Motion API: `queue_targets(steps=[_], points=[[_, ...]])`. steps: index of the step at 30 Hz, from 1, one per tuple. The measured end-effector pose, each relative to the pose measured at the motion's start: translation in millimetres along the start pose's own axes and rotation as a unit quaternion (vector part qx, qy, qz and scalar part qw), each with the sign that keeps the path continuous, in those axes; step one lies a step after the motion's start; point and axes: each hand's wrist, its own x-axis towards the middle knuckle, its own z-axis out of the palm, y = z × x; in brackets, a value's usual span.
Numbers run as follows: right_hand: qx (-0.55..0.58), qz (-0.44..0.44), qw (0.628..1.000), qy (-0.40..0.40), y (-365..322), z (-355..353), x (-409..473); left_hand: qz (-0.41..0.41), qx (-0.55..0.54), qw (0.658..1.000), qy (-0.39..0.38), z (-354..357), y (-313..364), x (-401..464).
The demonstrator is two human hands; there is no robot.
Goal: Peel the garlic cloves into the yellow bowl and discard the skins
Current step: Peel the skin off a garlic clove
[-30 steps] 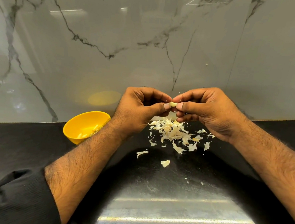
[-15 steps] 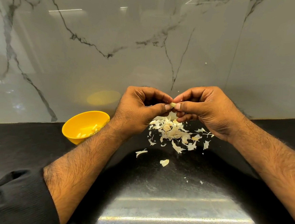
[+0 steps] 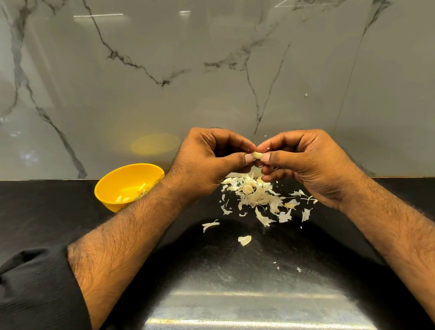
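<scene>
Both hands are raised above the black table (image 3: 38,218), near its back edge where it meets the marble wall (image 3: 167,56). The left hand (image 3: 206,161) and the right hand (image 3: 307,164) meet at their fingertips and pinch one small garlic clove (image 3: 257,155) between them. On each hand the thumb and forefinger are pressed together on an end of the clove, and the remaining fingers are curled in toward the palm. The clove looks pale and smooth on the part that shows; whether any skin is left on its hidden side cannot be told.

Directly below the hands, on the table by the back edge, lies a loose pile of garlic skins (image 3: 258,196), white and papery. A few stray pieces lie apart from the pile, toward the front: a thin strip (image 3: 209,225) and a small curled flake (image 3: 245,240). Tiny crumbs are scattered further right of these.

The yellow bowl (image 3: 107,190) stands on the table to the left of the pile, close to the back edge and partly hidden behind the left forearm. Inside it rest several peeled cloves (image 3: 122,198).

The left arm wears a black sleeve (image 3: 19,292) pushed up toward the elbow. The right forearm is bare.
</scene>
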Motion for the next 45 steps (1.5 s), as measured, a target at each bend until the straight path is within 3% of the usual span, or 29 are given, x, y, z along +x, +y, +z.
queue_targets(steps=[9, 14, 24, 34, 38, 45], points=[[-0.073, -0.026, 0.997, 0.017, -2.5, 2.4, -2.2, -0.001, 0.021, 1.000, 0.005, 1.4, 0.7, -0.2], [-0.192, -0.081, 0.977, 0.037, -6.5, 6.4, -5.0, -0.033, -0.012, 0.999, 0.023, 2.7, -0.8, -0.2], [-0.289, -0.139, 0.947, 0.028, -8.7, 4.7, -7.2, -0.081, -0.091, 0.991, 0.047, 5.0, -1.7, 0.3], [-0.274, -0.105, 0.955, 0.048, -6.9, -0.2, -2.5, -0.068, -0.103, 0.990, 0.061, 0.0, -3.7, 3.0], [-0.201, -0.060, 0.977, 0.045, -4.6, -1.4, -1.8, -0.052, -0.091, 0.992, 0.067, 0.5, -3.0, 2.6], [-0.006, 0.069, 0.998, 0.009, -2.7, 3.0, -0.9, 0.064, 0.101, 0.990, 0.077, 4.6, -6.6, 0.7]])
